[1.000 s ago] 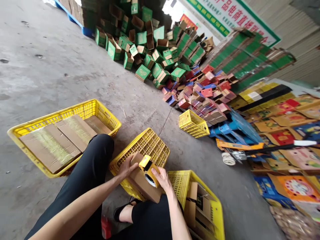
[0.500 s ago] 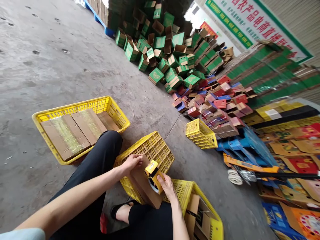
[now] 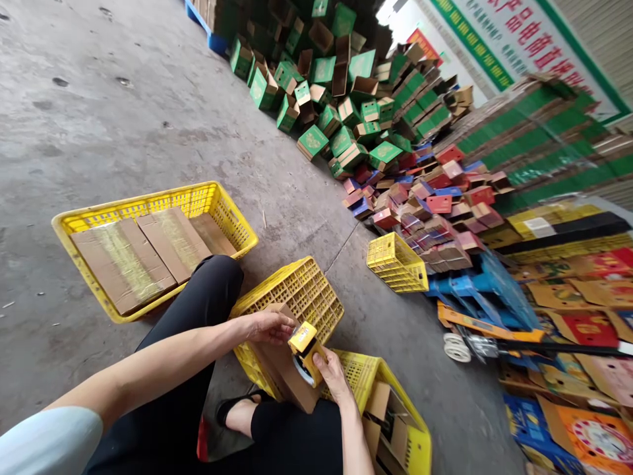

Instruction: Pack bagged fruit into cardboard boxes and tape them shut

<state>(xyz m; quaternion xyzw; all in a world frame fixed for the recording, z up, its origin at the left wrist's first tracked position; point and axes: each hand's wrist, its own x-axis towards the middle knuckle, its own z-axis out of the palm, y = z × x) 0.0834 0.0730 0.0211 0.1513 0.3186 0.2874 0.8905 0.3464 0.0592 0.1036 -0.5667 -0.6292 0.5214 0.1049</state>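
Grey concrete floor [image 3: 148,152]; right hand [image 3: 335,377] grips a yellow tape dispenser [image 3: 306,349], likely light and stiff, best held by its body; left hand [image 3: 270,326] curls beside it, grip unclear.

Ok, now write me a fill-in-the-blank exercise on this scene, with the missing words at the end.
1. The person's ____ hand grips the yellow tape dispenser.
2. The crate at the picture's left shows ____ cardboard boxes inside.
3. The heaped boxes at the picture's top centre are mostly ____ outside.

Missing words: right; three; green.
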